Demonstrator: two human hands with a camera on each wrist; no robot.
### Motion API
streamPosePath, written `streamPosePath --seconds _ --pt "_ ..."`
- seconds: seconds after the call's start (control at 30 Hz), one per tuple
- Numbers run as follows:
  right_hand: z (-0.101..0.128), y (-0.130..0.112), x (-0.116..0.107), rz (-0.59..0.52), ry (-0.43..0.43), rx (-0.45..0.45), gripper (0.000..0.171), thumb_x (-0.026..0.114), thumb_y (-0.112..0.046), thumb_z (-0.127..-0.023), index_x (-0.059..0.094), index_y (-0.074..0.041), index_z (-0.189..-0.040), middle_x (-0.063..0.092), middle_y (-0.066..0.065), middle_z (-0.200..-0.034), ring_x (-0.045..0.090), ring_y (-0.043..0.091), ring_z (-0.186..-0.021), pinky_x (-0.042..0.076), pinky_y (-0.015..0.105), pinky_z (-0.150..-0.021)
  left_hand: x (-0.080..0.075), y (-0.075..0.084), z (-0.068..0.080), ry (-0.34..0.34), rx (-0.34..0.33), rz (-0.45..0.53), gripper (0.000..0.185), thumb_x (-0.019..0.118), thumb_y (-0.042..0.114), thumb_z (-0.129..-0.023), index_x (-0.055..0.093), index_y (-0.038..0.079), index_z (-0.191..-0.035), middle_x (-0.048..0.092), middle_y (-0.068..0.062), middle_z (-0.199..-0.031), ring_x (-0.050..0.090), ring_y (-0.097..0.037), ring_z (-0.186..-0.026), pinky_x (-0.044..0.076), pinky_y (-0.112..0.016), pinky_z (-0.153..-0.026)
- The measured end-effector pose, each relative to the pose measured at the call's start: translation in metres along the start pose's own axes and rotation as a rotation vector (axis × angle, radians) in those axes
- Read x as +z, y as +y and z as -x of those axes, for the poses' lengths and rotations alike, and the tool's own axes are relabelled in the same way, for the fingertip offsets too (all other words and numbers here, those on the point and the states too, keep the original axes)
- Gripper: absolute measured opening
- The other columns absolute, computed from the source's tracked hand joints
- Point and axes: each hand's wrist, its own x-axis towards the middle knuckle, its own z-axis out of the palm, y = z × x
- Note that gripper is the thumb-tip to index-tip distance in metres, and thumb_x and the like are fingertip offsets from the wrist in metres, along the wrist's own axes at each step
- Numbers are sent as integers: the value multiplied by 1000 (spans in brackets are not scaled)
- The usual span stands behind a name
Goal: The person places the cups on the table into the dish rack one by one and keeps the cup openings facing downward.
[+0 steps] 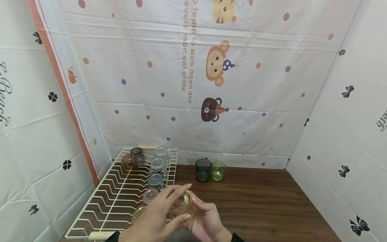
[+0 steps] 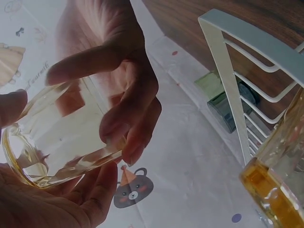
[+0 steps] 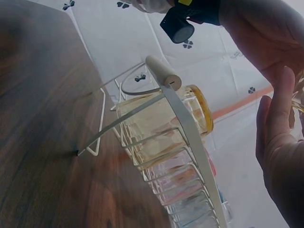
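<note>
A clear yellow-tinted glass (image 1: 182,204) is held between both hands, just right of the rack's edge in the head view. My left hand (image 1: 155,215) grips it from the left, thumb on the near side and fingers over the far side. From the right, my right hand (image 1: 207,216) curls its fingers round the same glass. The left wrist view shows the tilted glass (image 2: 71,130) close up, with the right hand's fingers bent over its side. Behind the left hand, another yellow glass (image 1: 138,213) in the rack is partly hidden.
A white wire rack (image 3: 183,121) holds several upturned glasses in a row: pink (image 1: 150,195), blue (image 1: 156,180) and clear (image 1: 158,166). An amber glass (image 1: 129,164) and a dark glass (image 1: 137,154) are at its back left. Dark (image 1: 203,169) and green (image 1: 218,170) glasses stand on the wooden table (image 1: 266,205).
</note>
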Motion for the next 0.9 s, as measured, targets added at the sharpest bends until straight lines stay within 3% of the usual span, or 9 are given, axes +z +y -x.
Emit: streamPosePath --seconds 0.2,0.33,0.5,0.6,0.7,0.8,0.9 --pt "1 -2 -1 41 42 27 45 24 -25 -115 40 -16 -156 63 2 -141 65 13 -124 59 32 -100 -2 0 1 3 8 -19 72 71 47 -101 39 36 -164 59 4 -145 65 -9 -117 62 -30 -89" --pt "3 -5 -2 152 85 44 44 26 -26 -116 46 -17 -153 67 -2 -136 68 9 -116 60 27 -96 -3 0 3 8 2 -5 72 72 48 -100 39 37 -164 60 4 -145 66 -8 -114 62 -30 -87" --pt "4 -10 -5 420 168 5 43 27 -22 -116 54 -19 -149 68 -7 -138 67 5 -122 57 24 -102 -3 -1 5 21 3 19 72 74 43 -100 41 35 -163 61 4 -144 67 -7 -113 62 -30 -86" --pt "2 -12 -9 565 198 -59 43 28 -20 -116 57 -20 -148 69 -10 -138 68 4 -124 56 22 -103 -4 -1 6 39 10 -9 72 76 39 -100 41 35 -163 62 4 -143 69 -8 -115 63 -32 -88" --pt "-1 -13 -16 700 211 -142 43 31 -16 -116 58 -14 -149 71 -9 -135 69 4 -121 57 20 -100 -7 0 8 53 7 -46 72 76 39 -99 41 36 -163 63 5 -144 70 -13 -119 64 -36 -90" --pt "-2 -17 -26 886 289 -195 41 36 -13 -115 56 -5 -149 73 1 -132 68 3 -118 56 20 -95 -10 0 8 61 -16 -77 73 76 43 -99 41 39 -163 63 8 -146 70 -15 -125 64 -39 -93" --pt "-3 -21 -36 1073 442 -192 39 44 -13 -113 57 -1 -148 72 17 -132 65 4 -112 52 22 -92 -15 -1 8 72 -46 -109 75 77 44 -97 40 41 -162 62 12 -147 69 -14 -127 63 -42 -95"
